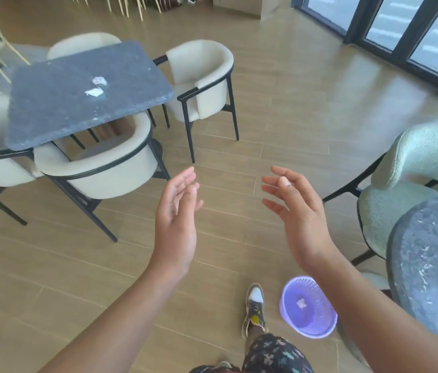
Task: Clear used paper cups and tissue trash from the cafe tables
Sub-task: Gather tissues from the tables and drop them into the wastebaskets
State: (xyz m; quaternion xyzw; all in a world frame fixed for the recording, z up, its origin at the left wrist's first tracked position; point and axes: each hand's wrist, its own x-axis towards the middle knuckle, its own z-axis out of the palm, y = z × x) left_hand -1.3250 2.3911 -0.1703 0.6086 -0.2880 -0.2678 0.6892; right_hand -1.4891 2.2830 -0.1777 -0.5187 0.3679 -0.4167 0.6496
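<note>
Two crumpled white tissue scraps (pixel 96 87) lie near the middle of a dark grey stone table (pixel 51 109) at the upper left. My left hand (pixel 177 219) and my right hand (pixel 296 211) hover over the wooden floor in the middle of the view, palms facing each other, fingers straight and holding nothing. A purple mesh waste basket (pixel 317 327) stands on the floor at the lower right, beside my right forearm, with a white tissue piece (pixel 300 303) at its bottom. No paper cup shows.
Several cream armchairs with black frames (pixel 110 170) ring the grey table. A green upholstered chair (pixel 411 184) and a second grey stone table (pixel 433 265) are at the right. Glass doors (pixel 401 28) run along the upper right. My foot (pixel 254 305) is by the basket.
</note>
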